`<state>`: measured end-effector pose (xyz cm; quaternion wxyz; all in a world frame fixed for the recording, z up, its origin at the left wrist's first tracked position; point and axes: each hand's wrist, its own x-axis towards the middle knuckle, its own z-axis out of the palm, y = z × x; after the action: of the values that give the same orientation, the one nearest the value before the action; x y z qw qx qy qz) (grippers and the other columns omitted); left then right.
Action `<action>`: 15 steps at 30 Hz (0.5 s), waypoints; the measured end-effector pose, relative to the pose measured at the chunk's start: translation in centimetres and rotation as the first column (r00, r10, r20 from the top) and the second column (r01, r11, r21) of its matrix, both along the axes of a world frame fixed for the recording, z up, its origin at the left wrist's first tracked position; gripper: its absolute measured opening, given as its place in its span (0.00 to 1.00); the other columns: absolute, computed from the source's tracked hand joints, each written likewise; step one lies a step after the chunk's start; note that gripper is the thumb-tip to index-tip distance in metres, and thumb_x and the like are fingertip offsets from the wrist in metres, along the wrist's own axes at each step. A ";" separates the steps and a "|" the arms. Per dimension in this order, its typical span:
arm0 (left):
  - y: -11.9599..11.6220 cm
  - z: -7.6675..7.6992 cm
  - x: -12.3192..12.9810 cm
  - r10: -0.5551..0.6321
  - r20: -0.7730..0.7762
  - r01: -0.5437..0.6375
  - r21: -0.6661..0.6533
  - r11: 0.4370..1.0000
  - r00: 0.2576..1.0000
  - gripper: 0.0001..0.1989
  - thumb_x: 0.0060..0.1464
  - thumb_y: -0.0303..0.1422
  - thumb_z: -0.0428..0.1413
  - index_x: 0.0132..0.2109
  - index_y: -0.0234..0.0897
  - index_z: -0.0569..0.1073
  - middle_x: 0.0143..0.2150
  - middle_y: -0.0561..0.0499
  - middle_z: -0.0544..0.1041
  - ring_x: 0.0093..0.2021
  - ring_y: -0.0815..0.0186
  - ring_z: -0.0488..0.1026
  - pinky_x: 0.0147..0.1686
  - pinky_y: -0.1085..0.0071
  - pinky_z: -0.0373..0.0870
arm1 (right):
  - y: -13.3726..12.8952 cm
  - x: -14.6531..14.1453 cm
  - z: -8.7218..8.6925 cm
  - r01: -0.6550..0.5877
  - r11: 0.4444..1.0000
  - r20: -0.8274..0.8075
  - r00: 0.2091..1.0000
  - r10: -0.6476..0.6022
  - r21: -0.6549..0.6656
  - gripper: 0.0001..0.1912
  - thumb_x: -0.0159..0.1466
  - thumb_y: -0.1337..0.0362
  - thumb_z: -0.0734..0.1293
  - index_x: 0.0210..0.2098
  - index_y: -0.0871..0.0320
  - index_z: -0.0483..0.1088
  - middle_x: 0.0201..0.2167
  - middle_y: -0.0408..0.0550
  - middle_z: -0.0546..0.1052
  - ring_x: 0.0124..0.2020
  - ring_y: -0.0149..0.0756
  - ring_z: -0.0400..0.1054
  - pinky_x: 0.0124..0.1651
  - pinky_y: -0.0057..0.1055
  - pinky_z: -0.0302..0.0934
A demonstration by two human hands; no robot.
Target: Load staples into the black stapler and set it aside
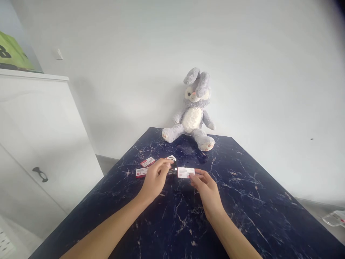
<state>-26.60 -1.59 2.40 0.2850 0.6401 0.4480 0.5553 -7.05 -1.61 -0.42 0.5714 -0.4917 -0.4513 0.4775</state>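
My right hand [206,185] pinches a small white-and-red printed box [185,172] by its right end, thumb in front. Its left end is close to a small shiny black object [173,169]. Over that black object my left hand [157,176] is bent, its fingertips on or just above it; the hand partly hides it, and its kind is not clear. Beside and behind my left hand lie a long white-and-red box [141,173], a smaller white-and-red box [147,162] and another white-and-red piece [171,158], partly covered by my fingers.
A grey plush rabbit [192,120] sits at the far end of the dark blue marbled table [167,226], against the white wall. At the left stands a white cabinet [48,140] with a green bag [14,52] on top. A clear plastic item [334,218] shows at the far right.
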 end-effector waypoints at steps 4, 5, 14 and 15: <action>1.1 0.4 -1.8 0.280 -0.238 -0.253 0.136 0.958 0.930 0.12 0.64 0.36 0.49 0.45 0.41 0.77 0.44 0.47 0.79 0.44 0.58 0.74 0.45 0.64 0.69 | 0.5 0.6 -0.8 -0.067 0.997 0.079 0.994 0.071 -0.048 0.16 0.56 0.51 0.72 0.37 0.56 0.75 0.33 0.49 0.81 0.35 0.42 0.76 0.41 0.38 0.71; 1.4 0.4 -2.3 0.298 -0.311 -0.261 0.155 0.953 0.902 0.11 0.63 0.35 0.50 0.46 0.41 0.76 0.44 0.47 0.78 0.44 0.58 0.74 0.45 0.64 0.68 | 0.5 0.6 -0.9 -0.094 0.994 0.141 0.985 0.101 -0.050 0.15 0.56 0.52 0.72 0.36 0.56 0.75 0.33 0.50 0.81 0.33 0.43 0.77 0.39 0.38 0.71; 2.1 0.3 -4.9 0.004 -0.732 -0.083 -0.073 0.994 0.681 0.25 0.52 0.35 0.60 0.58 0.45 0.71 0.47 0.45 0.79 0.46 0.52 0.75 0.42 0.64 0.69 | 2.2 -1.5 -0.8 -0.117 0.992 0.485 0.870 0.083 0.041 0.34 0.60 0.59 0.66 0.65 0.51 0.57 0.60 0.54 0.71 0.24 0.37 0.75 0.31 0.38 0.71; 2.1 0.3 -5.0 -0.013 -0.734 -0.076 -0.088 0.993 0.679 0.24 0.52 0.34 0.60 0.58 0.46 0.71 0.48 0.46 0.79 0.45 0.53 0.76 0.42 0.65 0.69 | 2.3 -1.8 -0.9 -0.165 0.985 0.555 0.825 0.105 0.058 0.35 0.60 0.61 0.64 0.66 0.51 0.56 0.59 0.53 0.72 0.27 0.38 0.76 0.35 0.38 0.71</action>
<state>-31.55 0.53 2.67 0.1074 0.7843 0.5655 0.2314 -8.83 0.71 -1.28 0.4071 -0.5447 -0.6541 0.3312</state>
